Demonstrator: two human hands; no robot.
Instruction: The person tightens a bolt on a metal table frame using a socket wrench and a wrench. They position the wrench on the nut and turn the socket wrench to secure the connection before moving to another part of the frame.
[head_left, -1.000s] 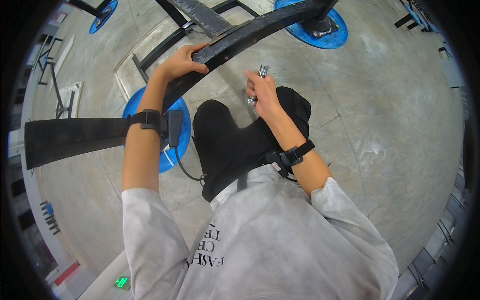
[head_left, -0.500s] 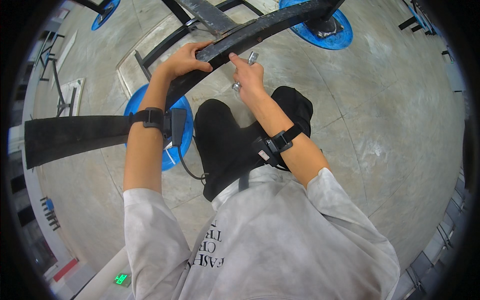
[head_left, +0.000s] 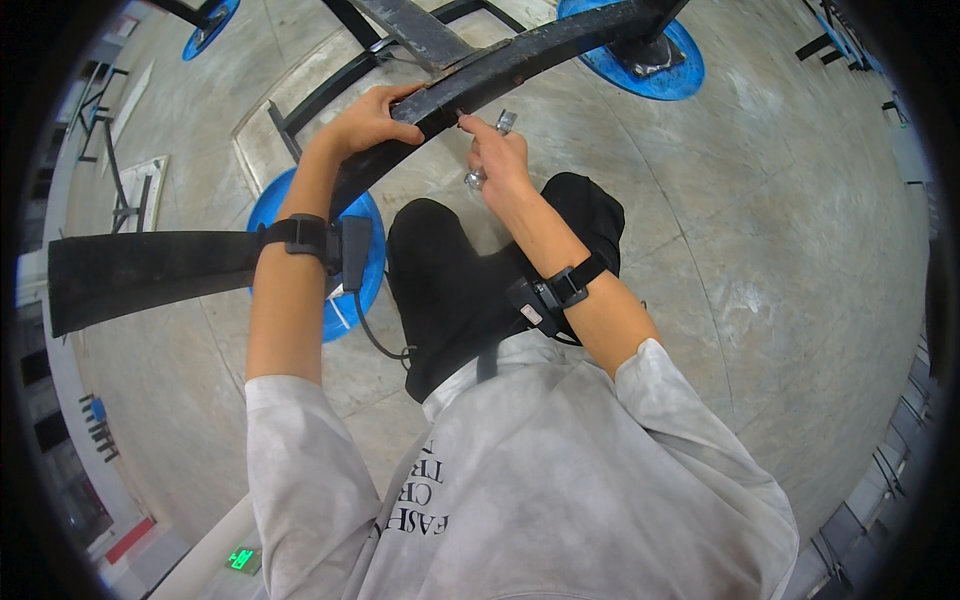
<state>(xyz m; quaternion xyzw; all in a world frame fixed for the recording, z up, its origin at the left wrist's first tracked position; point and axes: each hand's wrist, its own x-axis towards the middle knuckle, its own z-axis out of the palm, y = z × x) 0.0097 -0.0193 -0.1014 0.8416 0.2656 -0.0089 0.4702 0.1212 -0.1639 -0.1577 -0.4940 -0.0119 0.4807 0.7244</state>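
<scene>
A thick black metal beam (head_left: 485, 85) curves across the upper middle of the view. My left hand (head_left: 368, 122) is closed over it, thumb on the near side and fingers over the top. Just right of that, my right hand (head_left: 497, 155) has its fingers curled around a shiny metal socket wrench (head_left: 506, 122), whose two ends stick out above and below the fist. The right index fingertip is at the beam's near side, beside a small dark spot; whether it touches cannot be made out. The middle of the wrench is hidden in my palm.
Blue round plates (head_left: 680, 72) lie under the frame's legs, another blue plate (head_left: 370, 280) beneath my left forearm. A wide black bar (head_left: 150, 278) extends to the left. A grey metal piece (head_left: 415, 30) joins the beam from behind. My black-clad knees (head_left: 430, 260) are close below the beam.
My right hand has shifted slightly down, its index fingertip drawing back from the beam and exposing a small dark spot there. My left hand stays in place on the beam.
</scene>
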